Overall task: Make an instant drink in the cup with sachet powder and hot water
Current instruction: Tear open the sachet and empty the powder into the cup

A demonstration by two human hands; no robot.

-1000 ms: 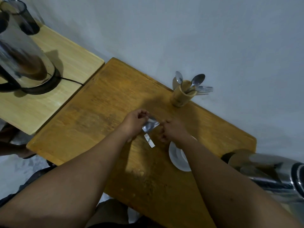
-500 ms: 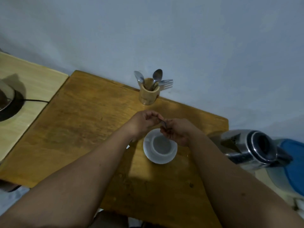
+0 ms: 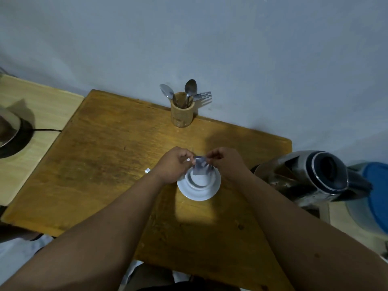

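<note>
A white cup (image 3: 200,180) stands on a white saucer (image 3: 198,193) near the middle of the wooden table (image 3: 109,164). Directly over the cup, a small silvery sachet (image 3: 199,166) hangs between both hands. My left hand (image 3: 175,164) pinches its left top corner and my right hand (image 3: 225,161) pinches its right top corner. The sachet covers part of the cup's far rim. A steel flask (image 3: 310,177) lies at the table's right edge, its dark mouth facing right.
A wooden holder (image 3: 181,112) with spoons and a fork stands at the wall. A torn silvery strip (image 3: 147,170) lies left of my left wrist. An electric kettle base (image 3: 12,135) with cord sits on the pale table at left. A blue-lidded container (image 3: 375,196) is at far right.
The view swung right, so the kettle slid out at left and the flask came in. Both hands carried the sachet from the bare table to above the cup; the torn strip stayed behind.
</note>
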